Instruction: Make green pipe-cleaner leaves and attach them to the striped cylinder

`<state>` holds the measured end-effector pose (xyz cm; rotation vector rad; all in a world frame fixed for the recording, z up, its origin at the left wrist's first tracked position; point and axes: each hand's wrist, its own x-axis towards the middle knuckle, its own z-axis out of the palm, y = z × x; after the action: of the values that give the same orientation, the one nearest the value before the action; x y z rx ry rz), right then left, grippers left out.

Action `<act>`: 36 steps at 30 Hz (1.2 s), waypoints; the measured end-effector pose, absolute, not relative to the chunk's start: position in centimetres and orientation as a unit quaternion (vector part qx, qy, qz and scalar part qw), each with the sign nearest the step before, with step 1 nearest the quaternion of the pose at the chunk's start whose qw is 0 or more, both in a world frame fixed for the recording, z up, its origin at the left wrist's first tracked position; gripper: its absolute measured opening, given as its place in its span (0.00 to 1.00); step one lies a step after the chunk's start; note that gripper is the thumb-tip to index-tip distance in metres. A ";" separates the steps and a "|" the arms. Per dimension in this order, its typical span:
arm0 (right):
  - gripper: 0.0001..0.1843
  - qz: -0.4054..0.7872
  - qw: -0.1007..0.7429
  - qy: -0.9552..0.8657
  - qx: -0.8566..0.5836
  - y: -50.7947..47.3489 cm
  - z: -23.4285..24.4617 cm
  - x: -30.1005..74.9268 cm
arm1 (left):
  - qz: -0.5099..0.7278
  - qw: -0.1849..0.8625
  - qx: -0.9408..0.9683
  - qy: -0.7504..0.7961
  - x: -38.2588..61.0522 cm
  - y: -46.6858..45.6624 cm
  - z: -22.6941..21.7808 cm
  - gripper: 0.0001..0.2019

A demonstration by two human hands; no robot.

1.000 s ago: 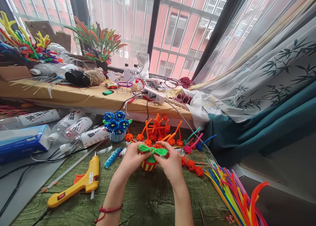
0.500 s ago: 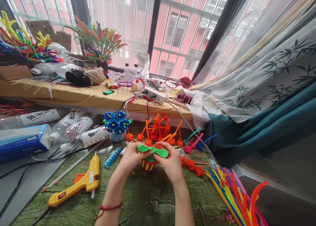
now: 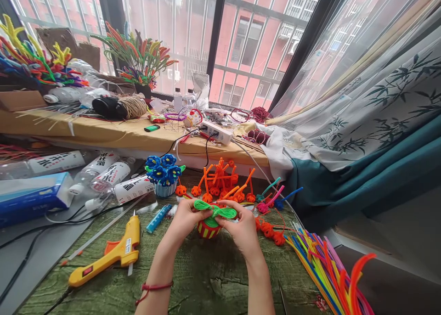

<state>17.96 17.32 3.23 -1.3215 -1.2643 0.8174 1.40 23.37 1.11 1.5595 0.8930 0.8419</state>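
Note:
Both of my hands meet over a small red pot with green stripes (image 3: 208, 229) on the green mat. My left hand (image 3: 182, 221) pinches the left loop of a green pipe-cleaner bow (image 3: 214, 210) lying on the pot's top. My right hand (image 3: 243, 227) pinches the bow's right loop, fingers curled. A red cord circles my left wrist. Just beyond the pot lie orange pipe-cleaner flowers (image 3: 220, 182) and a little pot of blue flowers (image 3: 164, 173).
A yellow glue gun (image 3: 106, 258) lies at the left, a blue lighter (image 3: 157, 218) near it. Loose bright pipe cleaners (image 3: 330, 273) fan out at the right. Water bottles (image 3: 103, 177), a blue box (image 3: 31, 198), a power strip (image 3: 216, 132) and a curtain (image 3: 361, 136) surround the mat.
My hands and the bow have barely shifted; the fingers keep working the green loops over the pot.

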 end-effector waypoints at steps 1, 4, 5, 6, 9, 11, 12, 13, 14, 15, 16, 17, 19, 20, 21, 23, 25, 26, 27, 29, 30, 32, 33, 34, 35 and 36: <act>0.15 0.343 0.537 -0.533 -0.556 17.3 3.3 17.9 | 0.357 0.546 0.657 0.378 1.4 23.4 1.1 0.12; 0.14 0.337 0.535 -0.536 -0.560 17.2 3.3 17.8 | 0.376 0.536 0.649 0.387 1.4 23.4 1.0 0.12; 0.13 0.334 0.534 -0.536 -0.562 17.2 3.3 17.7 | 0.387 0.531 0.644 0.392 1.3 23.3 0.9 0.12; 0.13 0.331 0.534 -0.536 -0.564 17.1 3.3 17.7 | 0.397 0.528 0.638 0.396 1.3 23.3 0.8 0.11; 0.13 0.325 0.532 -0.535 -0.570 17.1 3.0 17.9 | 0.413 0.542 0.614 0.398 1.6 23.2 0.3 0.12; 0.14 0.329 0.529 -0.536 -0.570 17.2 2.7 18.1 | 0.410 0.568 0.597 0.391 1.8 23.1 -0.2 0.12; 0.14 0.334 0.529 -0.536 -0.567 17.2 2.5 18.2 | 0.408 0.582 0.589 0.385 1.9 23.0 -0.4 0.12; 0.15 0.341 0.530 -0.535 -0.562 17.3 2.3 18.3 | 0.407 0.594 0.582 0.378 2.0 22.9 -0.6 0.12; 0.16 0.349 0.532 -0.534 -0.556 17.4 2.1 18.4 | 0.407 0.605 0.575 0.371 2.1 22.7 -0.7 0.13; 0.17 0.358 0.537 -0.532 -0.548 17.4 1.9 18.4 | 0.409 0.613 0.569 0.364 2.1 22.6 -0.6 0.13; 0.17 0.367 0.542 -0.530 -0.539 17.5 1.7 18.4 | 0.412 0.620 0.564 0.357 2.1 22.4 -0.5 0.13; 0.18 0.378 0.548 -0.527 -0.528 17.6 1.5 18.3 | 0.415 0.626 0.560 0.350 2.1 22.3 -0.4 0.14; 0.20 0.400 0.560 -0.521 -0.505 17.8 1.1 18.2 | 0.422 0.631 0.556 0.339 2.1 22.0 0.0 0.14; 0.21 0.410 0.565 -0.517 -0.494 17.8 0.9 18.2 | 0.426 0.632 0.554 0.335 2.2 21.8 0.2 0.14; 0.21 0.419 0.570 -0.514 -0.485 17.9 0.7 18.1 | 0.430 0.632 0.552 0.333 2.3 21.7 0.3 0.14; 0.23 0.433 0.577 -0.507 -0.472 18.0 0.5 18.0 | 0.440 0.633 0.544 0.332 2.6 21.6 0.5 0.14; 0.25 0.440 0.581 -0.501 -0.467 18.1 0.5 17.8 | 0.451 0.634 0.533 0.333 2.8 21.5 0.4 0.14; 0.25 0.440 0.582 -0.499 -0.468 18.1 0.6 17.6 | 0.455 0.635 0.527 0.333 2.8 21.4 0.4 0.14; 0.25 0.437 0.583 -0.498 -0.469 18.1 0.8 17.5 | 0.459 0.637 0.521 0.333 2.9 21.4 0.3 0.14; 0.24 0.422 0.584 -0.499 -0.481 18.1 1.2 17.2 | 0.464 0.643 0.511 0.331 3.0 21.4 0.3 0.13; 0.23 0.410 0.584 -0.500 -0.491 18.1 1.5 17.1 | 0.465 0.646 0.507 0.330 3.1 21.4 0.3 0.13; 0.22 0.386 0.580 -0.502 -0.512 18.0 1.8 17.2 | 0.466 0.651 0.501 0.328 3.2 21.4 0.3 0.13; 0.22 0.377 0.576 -0.503 -0.522 17.9 1.9 17.2 | 0.467 0.653 0.498 0.328 3.4 21.3 0.3 0.13; 0.22 0.369 0.573 -0.505 -0.530 17.9 2.0 17.3 | 0.468 0.654 0.495 0.329 3.5 21.3 0.3 0.13; 0.22 0.363 0.569 -0.507 -0.536 17.8 2.1 17.4 | 0.470 0.656 0.490 0.330 3.7 21.3 0.3 0.13; 0.23 0.356 0.565 -0.509 -0.543 17.8 2.2 17.6 | 0.472 0.657 0.485 0.332 4.0 21.2 0.3 0.13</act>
<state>17.55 17.75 2.21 -1.2783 -1.1975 0.8372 3.95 21.21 0.26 1.0995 0.7511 1.0693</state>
